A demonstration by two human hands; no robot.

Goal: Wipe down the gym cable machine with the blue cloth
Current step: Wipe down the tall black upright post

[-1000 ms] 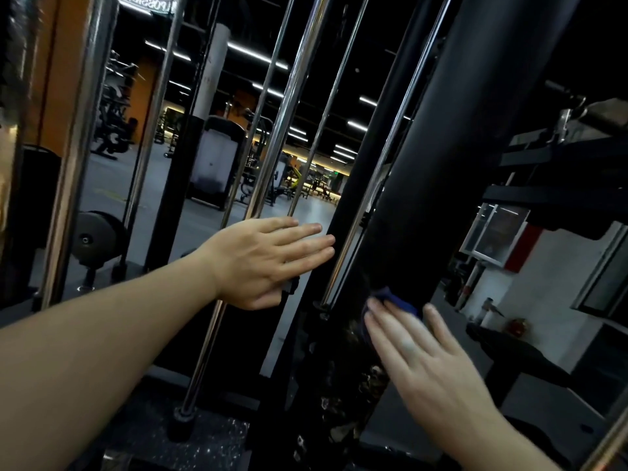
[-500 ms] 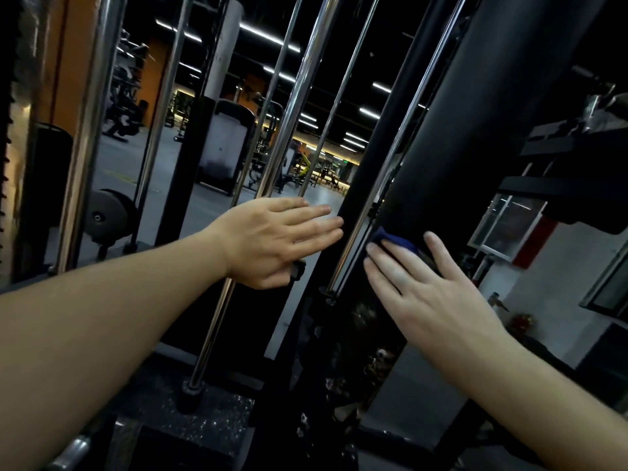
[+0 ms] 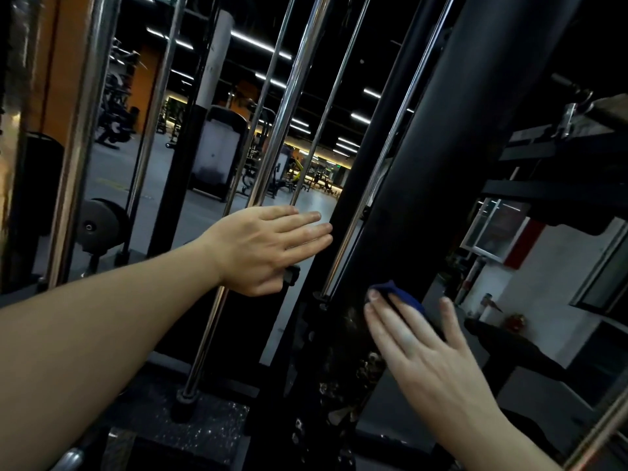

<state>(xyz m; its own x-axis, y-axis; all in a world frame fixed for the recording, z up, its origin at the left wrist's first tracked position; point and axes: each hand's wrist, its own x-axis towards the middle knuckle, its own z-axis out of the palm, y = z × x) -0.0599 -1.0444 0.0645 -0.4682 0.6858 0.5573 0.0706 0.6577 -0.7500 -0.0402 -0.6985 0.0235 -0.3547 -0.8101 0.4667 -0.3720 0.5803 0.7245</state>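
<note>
- We have the blue cloth (image 3: pixel 404 295) flat against the front of the black column (image 3: pixel 452 164), low down on it, under our right hand (image 3: pixel 431 362); only the cloth's upper edge shows past the fingertips
- Our right fingers lie straight and spread apart, pressing the cloth to the column, not curling round it
- Our left hand (image 3: pixel 265 246) is out to the left of the column, fingers straight and close together, in front of the chrome guide rod (image 3: pixel 292 96); we cannot tell whether the palm bears on that rod, and the thumb is hidden
- To wipe well, we judge that we should keep the whole palm behind the cloth and run long strokes along the column, each overlapping the last, then work round its curved side
- Just below the cloth the column carries a scuffed, speckled patch (image 3: pixel 343 385); it likely wants a firmer, slower pass
- A thin rod (image 3: pixel 384 164) runs just left of the column, so we should keep our fingertips out of the narrow gap between them
- The cloth looks small under a flat hand and could slide out; hooking one finger over its edge would hold it
</note>
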